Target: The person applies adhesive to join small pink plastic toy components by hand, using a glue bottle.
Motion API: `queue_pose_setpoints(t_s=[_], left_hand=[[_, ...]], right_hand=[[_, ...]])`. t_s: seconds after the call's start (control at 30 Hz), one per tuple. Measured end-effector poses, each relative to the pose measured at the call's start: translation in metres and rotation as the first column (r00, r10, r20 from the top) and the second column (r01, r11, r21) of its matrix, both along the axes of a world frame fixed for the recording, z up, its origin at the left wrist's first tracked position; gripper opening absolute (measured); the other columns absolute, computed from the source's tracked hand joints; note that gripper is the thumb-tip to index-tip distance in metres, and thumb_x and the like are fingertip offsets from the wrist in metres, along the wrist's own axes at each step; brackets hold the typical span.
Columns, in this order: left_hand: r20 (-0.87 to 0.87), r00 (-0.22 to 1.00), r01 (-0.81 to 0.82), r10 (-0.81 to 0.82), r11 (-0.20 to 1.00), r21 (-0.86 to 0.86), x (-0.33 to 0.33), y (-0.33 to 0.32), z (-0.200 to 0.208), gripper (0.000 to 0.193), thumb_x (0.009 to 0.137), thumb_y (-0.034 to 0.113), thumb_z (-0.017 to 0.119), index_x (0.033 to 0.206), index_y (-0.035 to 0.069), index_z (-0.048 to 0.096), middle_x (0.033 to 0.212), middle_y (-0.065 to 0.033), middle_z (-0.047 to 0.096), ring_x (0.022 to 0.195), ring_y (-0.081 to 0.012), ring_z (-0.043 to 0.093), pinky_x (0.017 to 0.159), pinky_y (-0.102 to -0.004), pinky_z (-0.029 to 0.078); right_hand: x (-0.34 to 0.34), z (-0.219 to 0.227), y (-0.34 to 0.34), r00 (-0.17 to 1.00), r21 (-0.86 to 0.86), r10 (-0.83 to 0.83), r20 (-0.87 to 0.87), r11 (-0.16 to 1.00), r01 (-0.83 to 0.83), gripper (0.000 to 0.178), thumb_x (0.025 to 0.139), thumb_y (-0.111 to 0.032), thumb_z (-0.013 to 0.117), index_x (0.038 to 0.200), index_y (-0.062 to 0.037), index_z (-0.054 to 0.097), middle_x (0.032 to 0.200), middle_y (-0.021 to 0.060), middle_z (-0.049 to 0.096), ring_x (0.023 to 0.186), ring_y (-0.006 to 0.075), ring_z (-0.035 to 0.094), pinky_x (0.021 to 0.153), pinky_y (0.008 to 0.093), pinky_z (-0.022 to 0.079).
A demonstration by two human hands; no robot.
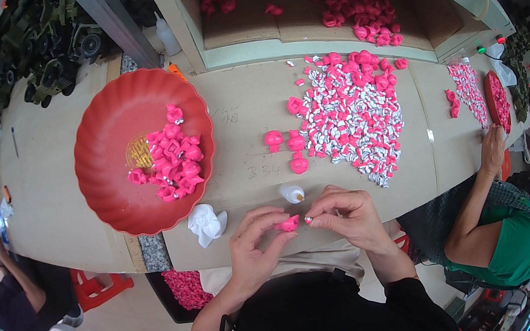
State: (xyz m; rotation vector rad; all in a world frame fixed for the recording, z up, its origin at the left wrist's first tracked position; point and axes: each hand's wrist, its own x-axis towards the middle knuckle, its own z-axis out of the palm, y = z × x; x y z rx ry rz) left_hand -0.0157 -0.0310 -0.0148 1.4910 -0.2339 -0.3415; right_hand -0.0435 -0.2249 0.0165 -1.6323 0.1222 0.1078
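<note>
Between the thumb and fingers of my left hand (256, 241) is a pink plastic part (288, 224), small and rounded. My right hand (350, 218) pinches a small white-and-pink piece (309, 220) close beside it, with a narrow gap between the two. Just beyond my fingers a small white squeeze bottle (292, 193) lies on its side, its tip towards me. A crumpled white cloth or tissue (207, 224) rests left of my left hand. Farther off, a few round pink parts (273, 139) sit beside a wide heap of small white-and-pink pieces (353, 120).
A red scalloped bowl (99, 154) holding several pink parts stands left. Behind, a shelf (241, 31) carries more pink parts. Dark green toy vehicles (48, 46) pile up far left. A co-worker in green (509, 240) sits right; another person (25, 297) sits left. A black bin (177, 311) holds pink pieces below.
</note>
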Motion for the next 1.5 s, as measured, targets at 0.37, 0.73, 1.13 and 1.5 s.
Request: queue_pose_setpoints(t_s=[0.37, 0.73, 1.13, 1.5], left_hand=[[0.105, 0.989, 0.098, -0.101, 0.995, 0.03, -0.001, 0.001, -0.002, 0.027, 0.074, -0.008, 0.069, 0.1, 0.001, 0.066, 0.106, -0.0127, 0.06, 0.096, -0.0202, 0.062, 0.082, -0.0294, 0.053], [0.265, 0.963, 0.042, -0.054, 0.998, 0.051, -0.001, -0.006, -0.004, 0.026, 0.075, -0.013, 0.064, 0.097, -0.001, 0.068, 0.102, -0.0143, 0.063, 0.084, -0.0202, 0.066, 0.069, -0.028, 0.059], [0.326, 0.943, 0.041, -0.066, 0.996, 0.084, -0.004, -0.005, -0.006, 0.025, 0.073, -0.011, 0.067, 0.096, -0.001, 0.068, 0.099, -0.014, 0.064, 0.084, -0.021, 0.065, 0.068, -0.0275, 0.059], [0.427, 0.891, 0.053, -0.154, 0.969, 0.239, 0.01, 0.006, 0.017, 0.025, 0.068, -0.007, 0.072, 0.091, 0.002, 0.07, 0.093, -0.0104, 0.066, 0.085, -0.0226, 0.065, 0.074, -0.0304, 0.053]], right_hand=[[-0.005, -0.007, 0.007, 0.966, 0.344, 0.011, -0.26, 0.936, 0.082, 0.011, 0.08, 0.003, 0.069, 0.09, 0.004, 0.066, 0.083, 0.0058, 0.064, 0.076, 0.0087, 0.061, 0.068, 0.0222, 0.048], [-0.004, -0.014, 0.007, 0.97, 0.25, 0.073, -0.231, 0.968, -0.013, 0.008, 0.082, -0.003, 0.069, 0.088, 0.0016, 0.068, 0.083, 0.0054, 0.068, 0.079, 0.0094, 0.063, 0.07, 0.023, 0.05], [-0.008, -0.014, 0.008, 0.974, 0.274, 0.069, -0.216, 0.962, -0.007, 0.007, 0.082, -0.002, 0.069, 0.087, 0.0021, 0.068, 0.082, 0.0053, 0.066, 0.075, 0.0085, 0.061, 0.067, 0.0223, 0.048], [-0.007, -0.01, 0.01, 0.978, 0.302, 0.051, -0.203, 0.953, 0.013, 0.008, 0.078, 0.002, 0.071, 0.086, 0.0021, 0.068, 0.082, 0.0044, 0.064, 0.071, 0.0079, 0.058, 0.062, 0.0205, 0.045]])
